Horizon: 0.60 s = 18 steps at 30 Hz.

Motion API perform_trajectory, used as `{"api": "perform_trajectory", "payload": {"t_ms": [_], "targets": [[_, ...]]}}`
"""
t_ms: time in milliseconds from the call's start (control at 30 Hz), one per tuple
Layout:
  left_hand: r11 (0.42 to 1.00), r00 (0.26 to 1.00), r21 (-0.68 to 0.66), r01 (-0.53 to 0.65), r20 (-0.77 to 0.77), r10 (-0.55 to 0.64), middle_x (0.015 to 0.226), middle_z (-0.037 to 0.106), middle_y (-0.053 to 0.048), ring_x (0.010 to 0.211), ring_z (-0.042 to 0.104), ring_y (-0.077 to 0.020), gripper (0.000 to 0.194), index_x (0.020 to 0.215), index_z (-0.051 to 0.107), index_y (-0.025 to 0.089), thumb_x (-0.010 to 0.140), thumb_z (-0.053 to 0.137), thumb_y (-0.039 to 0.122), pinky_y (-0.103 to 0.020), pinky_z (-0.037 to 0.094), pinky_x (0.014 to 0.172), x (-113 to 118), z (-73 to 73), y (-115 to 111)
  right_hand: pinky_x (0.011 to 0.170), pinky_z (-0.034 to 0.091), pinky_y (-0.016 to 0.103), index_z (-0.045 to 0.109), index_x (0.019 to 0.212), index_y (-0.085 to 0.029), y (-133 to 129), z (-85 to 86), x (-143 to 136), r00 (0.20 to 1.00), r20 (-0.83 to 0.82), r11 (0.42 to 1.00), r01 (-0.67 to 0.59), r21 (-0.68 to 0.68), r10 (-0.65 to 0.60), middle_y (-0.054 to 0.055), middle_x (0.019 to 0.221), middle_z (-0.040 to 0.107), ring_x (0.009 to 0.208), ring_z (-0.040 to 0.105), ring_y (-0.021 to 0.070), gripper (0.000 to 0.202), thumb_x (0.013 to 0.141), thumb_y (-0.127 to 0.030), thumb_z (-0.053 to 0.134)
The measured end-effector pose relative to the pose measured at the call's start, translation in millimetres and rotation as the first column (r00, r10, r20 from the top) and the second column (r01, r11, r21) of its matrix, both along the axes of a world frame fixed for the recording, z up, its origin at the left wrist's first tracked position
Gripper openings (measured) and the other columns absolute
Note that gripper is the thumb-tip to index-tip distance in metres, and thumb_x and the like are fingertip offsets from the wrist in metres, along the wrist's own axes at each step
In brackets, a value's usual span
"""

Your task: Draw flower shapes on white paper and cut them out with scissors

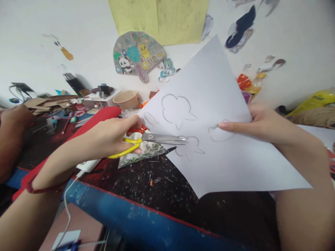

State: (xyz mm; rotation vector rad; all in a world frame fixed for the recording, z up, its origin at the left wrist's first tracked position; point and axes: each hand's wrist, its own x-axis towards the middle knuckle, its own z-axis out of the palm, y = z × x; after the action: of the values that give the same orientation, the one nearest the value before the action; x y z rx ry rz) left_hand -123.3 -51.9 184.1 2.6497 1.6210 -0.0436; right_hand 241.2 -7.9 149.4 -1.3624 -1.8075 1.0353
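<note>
My left hand is closed around the red and yellow handles of a pair of scissors. The blades point right and lie nearly together across the left edge of a white sheet of paper. Below the blades, a dark notch shows in that edge. Several cloud-like speech-bubble outlines are drawn on the sheet, and the blade tips reach the lower middle one. My right hand grips the sheet from its right side, thumb on top over a drawn outline, the other fingers hidden behind it.
Under the scissors lies a clear plastic bag on the dark, paint-flecked table. A white power strip with a cable rests at its edge. Another person's arm is at far left. Behind stand a round tan container and cardboard pieces.
</note>
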Motion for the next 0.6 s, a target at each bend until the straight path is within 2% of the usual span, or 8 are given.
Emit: {"api": "perform_trajectory", "payload": {"t_ms": [100, 267, 433, 600], "targets": [[1.0, 0.999, -0.01, -0.018, 0.031, 0.018, 0.093, 0.063, -0.003, 0.078, 0.058, -0.0162, 0.026, 0.108, 0.048, 0.019, 0.087, 0.059, 0.029, -0.025, 0.038, 0.066, -1, 3.6, -2, 0.045, 0.06, 0.031, 0.08, 0.081, -0.022, 1, -0.8, 0, 1.0, 0.019, 1.0, 0.003, 0.016, -0.003, 0.006, 0.076, 0.079, 0.064, 0.075, 0.031, 0.031, 0.067, -0.05, 0.084], [0.998, 0.998, 0.006, -0.063, 0.016, 0.063, 0.103, 0.064, -0.007, 0.087, 0.06, -0.02, 0.038, 0.107, 0.045, 0.018, 0.083, 0.067, 0.037, -0.026, 0.04, 0.068, -8, 2.9, -3, 0.044, 0.06, 0.032, 0.08, 0.082, -0.023, 0, 1.1, 1, 1.0, 0.004, 1.0, -0.004, 0.023, 0.004, 0.005, 0.077, 0.079, 0.064, 0.075, 0.0307, 0.031, 0.067, -0.05, 0.084], [0.997, 0.998, -0.036, -0.067, 0.01, 0.067, 0.099, 0.061, -0.007, 0.086, 0.06, -0.0201, 0.026, 0.106, 0.042, 0.018, 0.089, 0.058, 0.031, -0.028, 0.042, 0.069, 0, 8.5, -12, 0.045, 0.061, 0.034, 0.08, 0.079, -0.023, -4, 5.8, -2, 1.0, -0.007, 1.0, 0.014, 0.0, -0.014, 0.005, 0.076, 0.079, 0.064, 0.075, 0.0316, 0.031, 0.065, -0.05, 0.085], [0.998, 0.998, -0.04, -0.054, 0.022, 0.055, 0.101, 0.061, -0.006, 0.088, 0.06, -0.0187, 0.019, 0.107, 0.043, 0.019, 0.091, 0.051, 0.025, -0.028, 0.043, 0.071, 5, 11.2, -15, 0.045, 0.059, 0.03, 0.081, 0.079, -0.023, -7, 8.8, -5, 0.998, -0.06, 0.999, 0.005, 0.054, -0.001, 0.004, 0.077, 0.079, 0.061, 0.074, 0.0277, 0.028, 0.065, -0.047, 0.086]]}}
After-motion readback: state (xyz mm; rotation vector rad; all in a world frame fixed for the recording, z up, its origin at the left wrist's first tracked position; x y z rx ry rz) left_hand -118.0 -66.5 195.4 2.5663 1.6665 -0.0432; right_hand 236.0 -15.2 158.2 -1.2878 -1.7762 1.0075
